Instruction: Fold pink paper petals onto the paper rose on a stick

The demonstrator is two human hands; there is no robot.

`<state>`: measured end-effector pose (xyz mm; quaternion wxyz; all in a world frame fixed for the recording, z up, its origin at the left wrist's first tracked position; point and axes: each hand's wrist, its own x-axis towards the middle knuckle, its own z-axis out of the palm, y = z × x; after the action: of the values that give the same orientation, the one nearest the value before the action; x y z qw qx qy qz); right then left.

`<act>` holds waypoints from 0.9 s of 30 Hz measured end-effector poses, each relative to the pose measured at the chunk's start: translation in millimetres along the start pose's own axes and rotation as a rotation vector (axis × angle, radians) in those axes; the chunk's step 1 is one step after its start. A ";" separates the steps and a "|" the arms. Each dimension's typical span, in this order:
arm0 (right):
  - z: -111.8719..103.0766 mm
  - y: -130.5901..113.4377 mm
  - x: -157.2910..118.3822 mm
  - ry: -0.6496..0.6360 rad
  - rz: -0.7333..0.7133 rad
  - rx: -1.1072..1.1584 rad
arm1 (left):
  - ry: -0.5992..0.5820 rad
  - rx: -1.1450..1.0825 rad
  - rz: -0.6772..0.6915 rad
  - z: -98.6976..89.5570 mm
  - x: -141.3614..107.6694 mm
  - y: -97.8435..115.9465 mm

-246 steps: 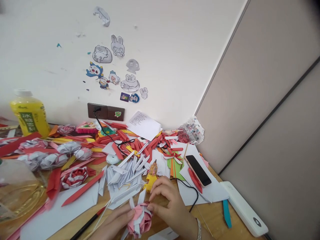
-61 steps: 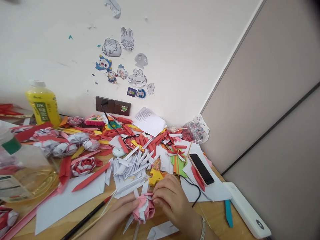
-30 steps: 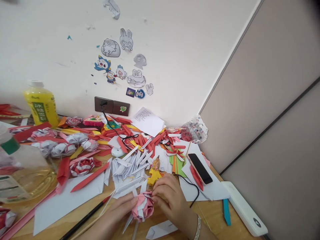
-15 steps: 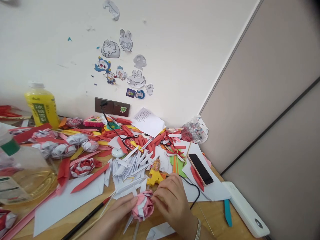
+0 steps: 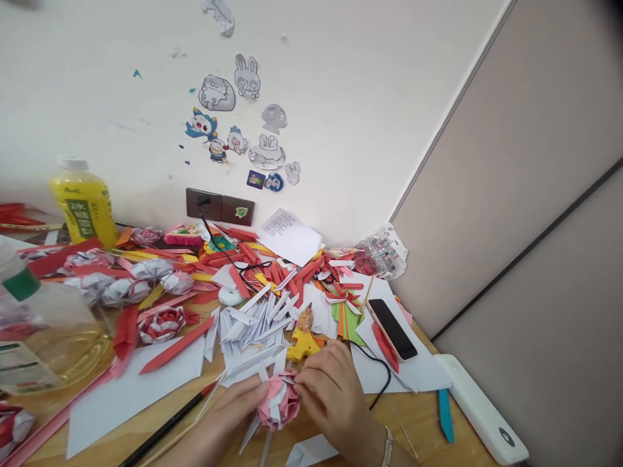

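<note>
A pink and white folded-paper flower is held low in the middle of the view, over the wooden table. My left hand grips its left side, with white paper strips sticking out above and below. The bent fingers of my right hand pinch at its upper right edge; their tips are partly hidden. Just behind the flower lies a yellow glue gun, nozzle pointing away. A heap of folded white paper strips is to its left.
A phone lies on white paper at the right, near a white power strip. Bottles, a yellow one and a clear one, stand left. A black pencil lies front left. Red strips and paper roses cover the back.
My right hand has shifted very slightly to the left at the flower's edge. The flower and my left hand are almost unmoved; the whole view has shifted a little.
</note>
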<state>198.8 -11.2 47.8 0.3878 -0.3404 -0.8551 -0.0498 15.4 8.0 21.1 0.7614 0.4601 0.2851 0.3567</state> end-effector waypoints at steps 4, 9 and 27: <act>-0.2 -0.5 1.1 -0.008 -0.009 -0.015 | 0.034 -0.032 -0.042 0.8 -2.0 3.4; -0.8 -1.0 2.0 -0.020 -0.014 -0.011 | 0.059 -0.045 -0.053 -0.4 -2.6 3.3; 0.6 -0.7 -0.4 0.061 0.001 -0.040 | 0.027 -0.058 -0.026 -2.8 2.8 -2.0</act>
<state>198.2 -11.8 47.3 0.4069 -0.3470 -0.8415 -0.0771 15.5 11.0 17.8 0.7750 0.4291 0.2910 0.3613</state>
